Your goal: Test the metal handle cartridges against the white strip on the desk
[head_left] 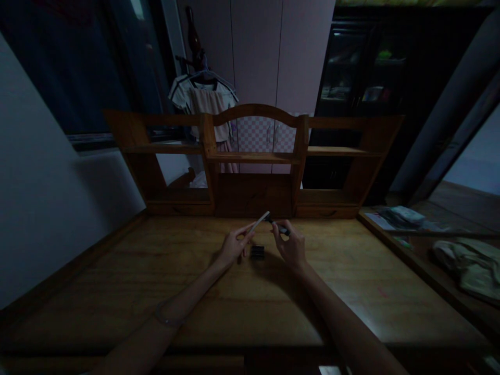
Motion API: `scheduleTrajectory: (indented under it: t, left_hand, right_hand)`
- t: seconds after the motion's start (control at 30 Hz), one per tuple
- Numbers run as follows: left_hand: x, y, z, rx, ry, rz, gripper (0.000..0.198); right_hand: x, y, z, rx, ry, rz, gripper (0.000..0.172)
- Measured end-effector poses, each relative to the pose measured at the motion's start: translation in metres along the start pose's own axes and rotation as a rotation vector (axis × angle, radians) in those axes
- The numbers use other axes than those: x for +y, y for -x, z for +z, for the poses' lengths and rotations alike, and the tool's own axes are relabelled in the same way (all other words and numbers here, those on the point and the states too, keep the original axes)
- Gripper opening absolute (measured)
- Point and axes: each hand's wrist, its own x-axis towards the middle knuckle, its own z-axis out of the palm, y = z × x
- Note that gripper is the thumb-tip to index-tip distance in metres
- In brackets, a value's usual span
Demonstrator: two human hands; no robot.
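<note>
My left hand (234, 247) is closed on a thin, pale, flat strip (258, 223), which slants up to the right. In my right hand (289, 244) is a slim dark tool with a black handle (282, 229); its dark head touches or nearly touches the strip's upper end. The room is too dim to tell exactly what kind of tool it is. Below and between both hands, a small black ridged object (257, 252) lies on the wooden desk (219, 312). The fingers partly cover the strip's lower end and the tool's handle.
A wooden shelf unit (255, 158) with cubbies and small drawers stands along the desk's far edge. A pale wall (58, 208) borders the left. On a lower surface at the right lie a plastic-wrapped packet (408, 214) and a light cloth bag (469, 265).
</note>
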Motion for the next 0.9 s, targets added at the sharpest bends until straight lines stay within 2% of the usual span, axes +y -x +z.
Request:
scheduleTrajectory:
  t: [0.37, 0.57, 0.7, 0.9]
  left_hand:
    - [0.003, 0.0009, 0.0016, 0.005, -0.023, 0.013, 0.053]
    - [0.001, 0.0005, 0.0005, 0.003, -0.005, -0.012, 0.057]
    - [0.0015, 0.0005, 0.0004, 0.0, 0.005, 0.011, 0.054]
    - [0.0008, 0.0032, 0.0034, -0.062, 0.043, 0.019, 0.053]
  right_hand:
    - [0.0011, -0.0054, -0.0063, 0.065, 0.021, 0.022, 0.015]
    - [0.0001, -0.0026, -0.0015, 0.011, -0.007, 0.001, 0.016]
    - [0.0024, -0.0047, -0.0034, 0.053, 0.011, 0.021, 0.016]
    - [0.0041, -0.0087, -0.0078, 0.092, 0.012, 0.019, 0.015]
